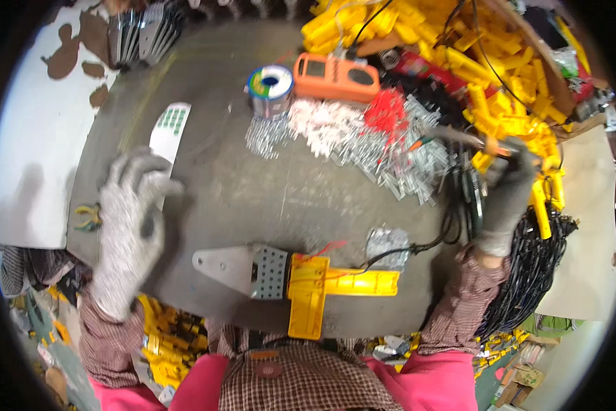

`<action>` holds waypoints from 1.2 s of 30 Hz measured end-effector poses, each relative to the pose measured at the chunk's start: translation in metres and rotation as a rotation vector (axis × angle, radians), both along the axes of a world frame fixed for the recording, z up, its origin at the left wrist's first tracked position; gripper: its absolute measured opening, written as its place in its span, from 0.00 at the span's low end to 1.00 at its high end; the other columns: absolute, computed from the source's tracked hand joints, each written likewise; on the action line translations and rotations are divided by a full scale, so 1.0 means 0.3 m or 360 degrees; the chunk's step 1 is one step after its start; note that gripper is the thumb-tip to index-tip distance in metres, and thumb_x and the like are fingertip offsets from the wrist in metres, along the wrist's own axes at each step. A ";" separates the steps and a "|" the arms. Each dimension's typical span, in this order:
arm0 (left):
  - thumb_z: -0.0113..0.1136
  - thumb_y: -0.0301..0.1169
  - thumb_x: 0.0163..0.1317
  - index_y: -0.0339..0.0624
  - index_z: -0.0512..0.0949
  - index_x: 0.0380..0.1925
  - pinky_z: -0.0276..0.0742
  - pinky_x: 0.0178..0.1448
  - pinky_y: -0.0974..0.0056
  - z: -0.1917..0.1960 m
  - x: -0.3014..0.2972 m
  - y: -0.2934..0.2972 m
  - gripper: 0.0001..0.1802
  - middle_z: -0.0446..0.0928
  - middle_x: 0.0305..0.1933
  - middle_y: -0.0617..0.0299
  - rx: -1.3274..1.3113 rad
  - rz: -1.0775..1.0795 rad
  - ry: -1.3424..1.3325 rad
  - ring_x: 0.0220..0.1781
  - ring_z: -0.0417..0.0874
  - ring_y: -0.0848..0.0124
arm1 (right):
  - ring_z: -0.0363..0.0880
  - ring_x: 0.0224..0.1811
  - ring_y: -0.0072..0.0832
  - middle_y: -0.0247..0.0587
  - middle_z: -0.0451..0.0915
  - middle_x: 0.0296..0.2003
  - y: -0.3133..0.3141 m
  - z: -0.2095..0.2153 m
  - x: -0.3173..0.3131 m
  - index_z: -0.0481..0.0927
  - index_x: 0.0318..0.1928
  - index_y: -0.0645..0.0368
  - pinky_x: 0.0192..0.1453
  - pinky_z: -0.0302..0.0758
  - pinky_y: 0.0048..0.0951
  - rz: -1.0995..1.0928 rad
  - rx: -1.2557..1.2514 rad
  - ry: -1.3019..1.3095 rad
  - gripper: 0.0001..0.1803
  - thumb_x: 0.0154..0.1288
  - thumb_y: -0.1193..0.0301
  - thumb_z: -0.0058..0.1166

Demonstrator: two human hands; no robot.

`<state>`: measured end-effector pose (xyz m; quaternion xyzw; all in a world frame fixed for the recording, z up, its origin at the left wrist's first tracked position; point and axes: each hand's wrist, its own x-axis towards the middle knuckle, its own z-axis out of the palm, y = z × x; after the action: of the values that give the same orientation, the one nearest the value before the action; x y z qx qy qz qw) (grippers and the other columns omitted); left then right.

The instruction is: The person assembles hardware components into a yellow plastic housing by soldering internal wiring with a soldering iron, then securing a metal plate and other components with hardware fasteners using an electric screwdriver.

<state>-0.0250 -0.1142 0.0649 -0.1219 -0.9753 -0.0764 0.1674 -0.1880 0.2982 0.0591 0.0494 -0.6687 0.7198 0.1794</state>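
My left hand (135, 205), in a grey glove, is over the left of the grey work board. Its fingers are apart and loosely bent, with nothing seen in them. Beside the fingertips lies a white strip with green dots (174, 122). My right hand (512, 188), also gloved, is closed round a tool that looks like a soldering iron (469, 138); its tip points left over a pile of small metal pins (397, 168). Near me lies a yellow plastic housing (308, 294) with thin red wires and a black cable. A pointed metal plate with holes (243, 272) adjoins it.
Behind stand a solder wire spool (271, 103) and an orange device (337, 77). White and red small parts (387, 113) are heaped beside the pins. Yellow housings (513, 116) fill the far right, above black cables (534, 267). Small pliers (87, 217) lie at the left edge.
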 end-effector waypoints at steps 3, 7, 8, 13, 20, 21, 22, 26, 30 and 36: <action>0.58 0.24 0.58 0.42 0.79 0.41 0.73 0.59 0.53 -0.030 -0.082 0.173 0.10 0.78 0.46 0.56 0.0633 -0.0508 -0.0115 0.53 0.77 0.55 | 0.82 0.43 0.24 0.37 0.83 0.41 -0.179 -0.061 -0.025 0.80 0.49 0.64 0.50 0.77 0.24 0.0055 0.0443 0.0188 0.13 0.72 0.68 0.53; 0.60 0.48 0.61 0.28 0.76 0.47 0.77 0.52 0.50 -0.053 -0.207 0.489 0.30 0.80 0.39 0.40 0.0231 -0.0993 -0.0846 0.47 0.82 0.46 | 0.85 0.45 0.27 0.42 0.85 0.45 -0.312 -0.121 -0.125 0.81 0.51 0.61 0.51 0.78 0.27 -0.0055 0.1079 0.0817 0.15 0.63 0.74 0.62; 0.62 0.45 0.59 0.27 0.76 0.45 0.78 0.51 0.49 -0.054 -0.233 0.514 0.28 0.81 0.35 0.39 0.0247 -0.1128 -0.1181 0.44 0.82 0.45 | 0.85 0.47 0.29 0.46 0.85 0.47 -0.343 -0.121 -0.165 0.81 0.51 0.61 0.52 0.78 0.28 -0.0094 0.1138 0.0828 0.16 0.63 0.73 0.63; 0.59 0.37 0.59 0.35 0.80 0.39 0.78 0.49 0.49 -0.035 -0.305 0.541 0.16 0.82 0.37 0.44 0.0317 -0.1281 -0.1406 0.43 0.83 0.47 | 0.82 0.48 0.49 0.56 0.83 0.45 -0.340 -0.096 -0.247 0.78 0.56 0.59 0.50 0.79 0.45 -0.0264 0.2050 0.0491 0.19 0.64 0.75 0.56; 0.61 0.34 0.61 0.41 0.78 0.41 0.77 0.46 0.51 -0.091 -0.174 0.441 0.12 0.81 0.35 0.50 0.1237 -0.0875 -0.0919 0.39 0.83 0.51 | 0.84 0.35 0.49 0.58 0.83 0.33 -0.130 -0.032 0.286 0.84 0.45 0.63 0.38 0.78 0.42 0.0744 0.1733 -0.0320 0.13 0.68 0.66 0.56; 0.62 0.34 0.60 0.42 0.78 0.41 0.77 0.46 0.51 -0.130 -0.143 0.444 0.11 0.81 0.36 0.51 0.1151 -0.0809 -0.0802 0.40 0.82 0.52 | 0.84 0.34 0.48 0.57 0.83 0.32 -0.137 0.012 0.291 0.84 0.42 0.64 0.37 0.78 0.41 0.0597 0.1884 -0.0616 0.15 0.67 0.63 0.59; 0.63 0.33 0.60 0.43 0.78 0.40 0.76 0.46 0.52 -0.154 -0.117 0.443 0.10 0.80 0.36 0.53 0.1063 -0.0742 -0.0687 0.41 0.82 0.53 | 0.82 0.33 0.44 0.55 0.83 0.33 -0.136 0.007 0.298 0.83 0.41 0.63 0.39 0.76 0.39 0.0809 0.1552 -0.0693 0.16 0.67 0.61 0.60; 0.64 0.29 0.59 0.44 0.76 0.40 0.73 0.51 0.54 -0.151 -0.068 0.436 0.10 0.77 0.38 0.57 0.1121 -0.0587 -0.0506 0.43 0.79 0.55 | 0.77 0.40 0.28 0.47 0.80 0.41 -0.202 0.021 0.341 0.80 0.48 0.65 0.46 0.75 0.33 0.1362 0.1576 -0.0645 0.16 0.70 0.64 0.57; 0.66 0.31 0.57 0.43 0.75 0.39 0.70 0.53 0.51 -0.198 0.022 0.395 0.12 0.75 0.38 0.54 0.0891 -0.0465 -0.0478 0.44 0.77 0.53 | 0.76 0.37 0.24 0.45 0.80 0.36 -0.147 -0.095 0.361 0.80 0.49 0.66 0.44 0.75 0.28 0.1323 0.1083 -0.0687 0.15 0.71 0.66 0.54; 0.67 0.31 0.55 0.43 0.76 0.41 0.70 0.56 0.51 -0.241 0.053 0.397 0.15 0.75 0.44 0.56 0.0802 -0.0467 -0.0289 0.49 0.76 0.54 | 0.69 0.32 0.16 0.36 0.79 0.29 -0.194 -0.099 0.383 0.82 0.51 0.67 0.36 0.71 0.24 0.1393 0.1048 -0.0882 0.15 0.72 0.69 0.54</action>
<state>-0.0089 0.0049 -0.0073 -0.2087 -0.9086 -0.3500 0.0917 -0.0730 0.2401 0.0293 0.1832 -0.7953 0.4685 -0.3382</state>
